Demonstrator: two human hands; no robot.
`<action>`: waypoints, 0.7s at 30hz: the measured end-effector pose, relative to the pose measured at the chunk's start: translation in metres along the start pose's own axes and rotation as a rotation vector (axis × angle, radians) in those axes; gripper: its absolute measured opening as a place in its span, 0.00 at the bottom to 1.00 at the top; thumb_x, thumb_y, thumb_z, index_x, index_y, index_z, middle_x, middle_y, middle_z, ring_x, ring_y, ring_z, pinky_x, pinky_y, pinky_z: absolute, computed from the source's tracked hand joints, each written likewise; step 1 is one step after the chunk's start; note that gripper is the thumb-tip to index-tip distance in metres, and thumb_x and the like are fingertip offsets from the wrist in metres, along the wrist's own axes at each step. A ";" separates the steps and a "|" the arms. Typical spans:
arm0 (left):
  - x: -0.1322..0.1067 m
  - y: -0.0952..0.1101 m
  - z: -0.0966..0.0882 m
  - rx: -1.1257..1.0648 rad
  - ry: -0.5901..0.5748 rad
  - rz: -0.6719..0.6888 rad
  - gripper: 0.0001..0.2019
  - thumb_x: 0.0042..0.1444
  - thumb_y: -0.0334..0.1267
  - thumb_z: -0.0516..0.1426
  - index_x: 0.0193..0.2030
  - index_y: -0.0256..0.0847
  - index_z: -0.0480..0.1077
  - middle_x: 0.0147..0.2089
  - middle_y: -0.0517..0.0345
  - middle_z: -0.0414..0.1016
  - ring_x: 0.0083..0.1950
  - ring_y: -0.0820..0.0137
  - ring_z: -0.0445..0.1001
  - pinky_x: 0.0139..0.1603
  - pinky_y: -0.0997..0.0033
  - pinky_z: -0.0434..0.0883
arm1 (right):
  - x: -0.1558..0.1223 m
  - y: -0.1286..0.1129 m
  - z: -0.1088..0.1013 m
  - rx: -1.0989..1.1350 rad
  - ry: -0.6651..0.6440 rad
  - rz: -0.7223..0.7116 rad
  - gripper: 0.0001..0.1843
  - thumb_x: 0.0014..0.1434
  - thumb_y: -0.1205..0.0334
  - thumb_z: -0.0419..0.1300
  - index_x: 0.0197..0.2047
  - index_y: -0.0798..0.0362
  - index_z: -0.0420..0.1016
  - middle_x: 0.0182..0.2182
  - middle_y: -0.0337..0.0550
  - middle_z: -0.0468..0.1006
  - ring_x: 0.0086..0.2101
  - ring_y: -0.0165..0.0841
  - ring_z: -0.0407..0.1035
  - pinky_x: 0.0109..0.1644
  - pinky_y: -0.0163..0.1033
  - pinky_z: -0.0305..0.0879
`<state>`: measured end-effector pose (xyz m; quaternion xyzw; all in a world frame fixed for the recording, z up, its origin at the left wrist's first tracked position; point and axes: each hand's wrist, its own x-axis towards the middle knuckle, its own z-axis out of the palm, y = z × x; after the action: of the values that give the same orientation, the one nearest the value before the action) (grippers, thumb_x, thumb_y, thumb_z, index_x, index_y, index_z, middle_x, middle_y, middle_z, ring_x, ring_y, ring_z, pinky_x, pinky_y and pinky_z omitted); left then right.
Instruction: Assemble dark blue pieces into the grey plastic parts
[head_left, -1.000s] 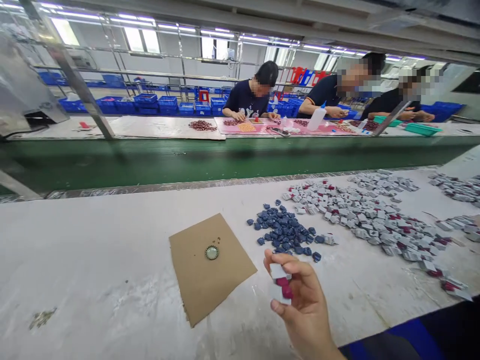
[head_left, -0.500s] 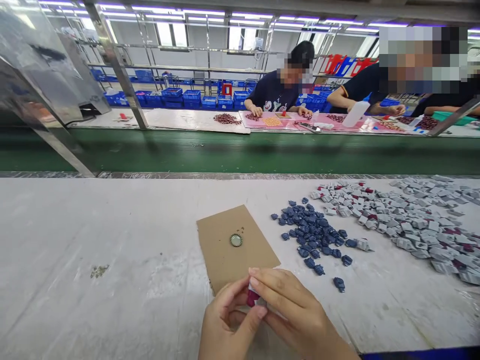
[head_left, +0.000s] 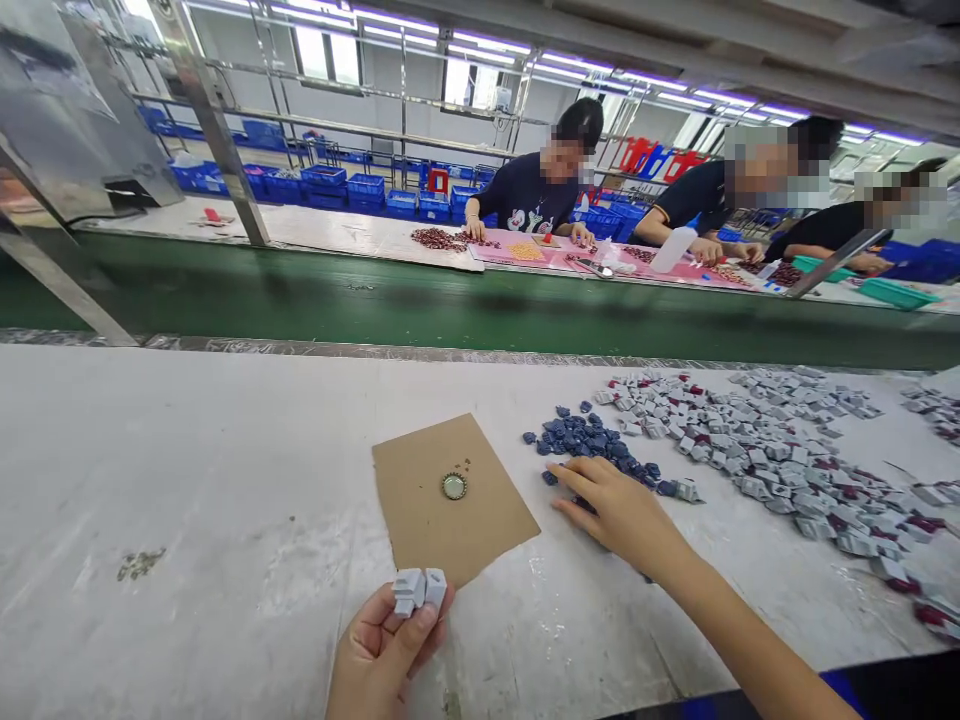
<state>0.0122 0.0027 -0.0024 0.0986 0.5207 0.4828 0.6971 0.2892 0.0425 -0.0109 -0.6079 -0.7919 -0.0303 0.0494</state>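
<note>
In my left hand (head_left: 394, 640), low in the middle of the head view, I grip a small light grey plastic part (head_left: 409, 588) between thumb and fingers. It looks blocky, with a gap near its right side. My right hand (head_left: 611, 505) reaches over the near edge of a pile of small dark blue plastic pieces (head_left: 592, 436). Its thumb and fingers are apart, and one blue piece (head_left: 550, 478) lies by the fingertips. The palm hides part of the pile. A brown cardboard sheet (head_left: 424, 535) lies between the hands, bearing a metal bottle cap (head_left: 454, 486).
Many grey and dark red parts (head_left: 750, 440) are heaped at the right. Beyond the white table (head_left: 225, 480) runs a green conveyor belt (head_left: 337, 305). Several people work across it, near a white bottle (head_left: 673, 250). A metal post (head_left: 225, 130) rises at the left.
My right hand has left the part held by both hands and moved right to the blue pieces. The left hand keeps the part, now showing its grey side. The view has tilted.
</note>
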 end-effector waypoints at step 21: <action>0.016 0.019 -0.019 0.061 0.094 0.276 0.18 0.30 0.45 0.71 0.27 0.38 0.75 0.27 0.57 0.80 0.31 0.70 0.77 0.32 0.81 0.74 | 0.025 -0.066 0.005 0.611 -0.072 -0.258 0.06 0.59 0.70 0.53 0.34 0.51 0.69 0.44 0.48 0.70 0.44 0.35 0.68 0.42 0.39 0.69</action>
<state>-0.0145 0.0182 -0.0085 0.1676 0.5486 0.5623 0.5956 0.2191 0.0495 -0.0123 -0.4604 -0.8361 0.2240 0.1970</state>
